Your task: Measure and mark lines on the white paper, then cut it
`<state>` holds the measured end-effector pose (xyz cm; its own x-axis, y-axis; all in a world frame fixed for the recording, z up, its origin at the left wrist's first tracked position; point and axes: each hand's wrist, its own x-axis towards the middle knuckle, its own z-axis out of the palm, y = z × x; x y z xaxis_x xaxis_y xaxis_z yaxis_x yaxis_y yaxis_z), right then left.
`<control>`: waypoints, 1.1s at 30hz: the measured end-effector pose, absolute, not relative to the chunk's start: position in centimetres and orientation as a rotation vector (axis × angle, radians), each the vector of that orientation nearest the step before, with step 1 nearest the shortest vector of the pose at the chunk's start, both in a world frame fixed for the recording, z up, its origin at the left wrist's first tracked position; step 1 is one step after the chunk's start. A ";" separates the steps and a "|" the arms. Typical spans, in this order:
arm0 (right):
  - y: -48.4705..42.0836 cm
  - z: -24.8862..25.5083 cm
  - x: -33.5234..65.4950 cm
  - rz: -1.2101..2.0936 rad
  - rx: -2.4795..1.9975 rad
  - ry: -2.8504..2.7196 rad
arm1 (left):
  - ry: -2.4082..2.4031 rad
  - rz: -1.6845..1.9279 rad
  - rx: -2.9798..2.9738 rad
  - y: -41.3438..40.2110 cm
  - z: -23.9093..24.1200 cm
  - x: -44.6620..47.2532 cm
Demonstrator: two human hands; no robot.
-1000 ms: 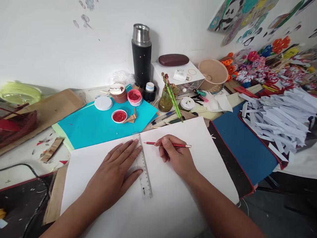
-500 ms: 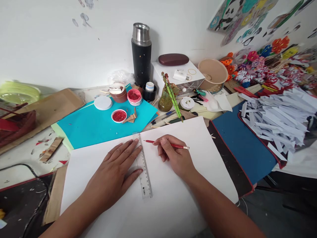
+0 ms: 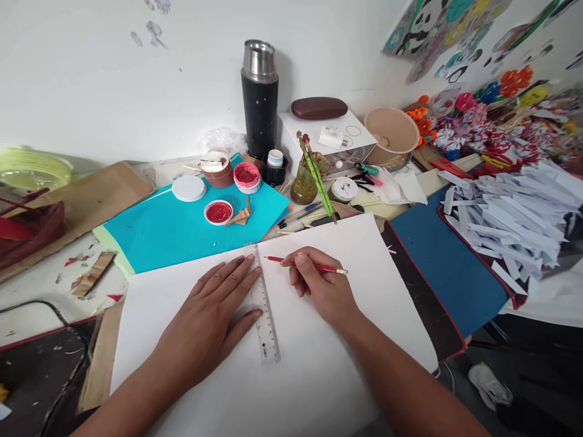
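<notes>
A large white sheet of paper (image 3: pixel 314 364) lies in front of me. My left hand (image 3: pixel 212 318) rests flat on it with fingers stretched out, pressing a clear plastic ruler (image 3: pixel 264 315) that runs away from me. My right hand (image 3: pixel 319 285) is closed on a red pencil (image 3: pixel 334 269). The pencil lies almost level, its tip pointing left and close to the ruler's right edge near its far end.
A turquoise sheet (image 3: pixel 168 227) holds a red paint lid (image 3: pixel 219 212) and paint jars (image 3: pixel 247 177). Behind stand a black flask (image 3: pixel 259 100), a brush jar (image 3: pixel 305 182) and a beige bowl (image 3: pixel 392 136). A heap of white paper strips (image 3: pixel 510 212) lies on a blue mat (image 3: pixel 449 258) at right.
The pencil in my right hand has shifted a little to the left, its tip closer to the ruler. My left hand and the ruler have stayed put.
</notes>
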<state>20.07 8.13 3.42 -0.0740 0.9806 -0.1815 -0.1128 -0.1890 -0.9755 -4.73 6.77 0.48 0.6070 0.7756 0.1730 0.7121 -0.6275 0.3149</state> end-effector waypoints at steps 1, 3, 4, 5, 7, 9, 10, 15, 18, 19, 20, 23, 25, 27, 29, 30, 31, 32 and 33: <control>8.1 3.5 20.1 1.447 -1.223 -1.073 | 1.228 0.437 2.624 6.8 0.5 -4.8; 8.1 3.5 20.1 1.448 -1.227 -1.076 | 1.225 0.438 2.634 6.8 0.4 -4.8; 8.1 3.5 20.1 1.450 -1.228 -1.078 | 1.225 0.439 2.637 6.8 0.4 -4.8; 8.1 3.5 20.1 1.452 -1.230 -1.081 | 1.227 0.436 2.636 6.7 0.4 -4.8; 8.2 3.5 20.1 1.455 -1.235 -1.085 | 1.232 0.431 2.628 6.7 0.4 -4.8; 8.2 3.5 20.1 1.457 -1.235 -1.086 | 1.231 0.427 2.626 6.7 0.4 -4.8; 8.1 3.5 20.1 1.457 -1.236 -1.086 | 1.230 0.425 2.625 6.7 0.4 -4.8; 8.1 3.6 20.1 1.452 -1.256 -1.099 | 1.236 0.437 2.603 6.8 0.4 -4.8; 8.1 3.6 20.0 1.451 -1.258 -1.104 | 1.231 0.438 2.618 6.8 0.3 -4.8; 8.1 3.6 20.1 1.452 -1.258 -1.103 | 1.229 0.437 2.625 6.8 0.3 -4.8; 8.1 3.6 20.1 1.454 -1.259 -1.103 | 1.227 0.434 2.629 6.8 0.3 -4.7; 8.0 3.5 20.1 1.456 -1.258 -1.109 | 1.222 0.430 2.629 6.8 0.4 -4.7; 8.0 3.5 20.2 1.455 -1.259 -1.116 | 1.221 0.430 2.617 6.8 0.4 -4.8; 8.0 3.5 20.2 1.452 -1.263 -1.120 | 1.227 0.430 2.606 6.8 0.4 -4.8; 8.0 3.5 20.2 1.449 -1.267 -1.122 | 1.231 0.428 2.603 6.8 0.4 -4.8; 8.0 3.6 20.2 1.450 -1.268 -1.124 | 1.230 0.426 2.605 6.8 0.4 -4.8; 8.0 3.6 20.2 1.451 -1.267 -1.125 | 1.230 0.427 2.609 6.8 0.4 -4.8; 8.1 3.6 20.1 1.452 -1.266 -1.126 | 1.228 0.429 2.615 6.8 0.4 -4.8; 8.1 3.6 20.1 1.453 -1.266 -1.125 | 1.227 0.430 2.622 6.8 0.4 -4.7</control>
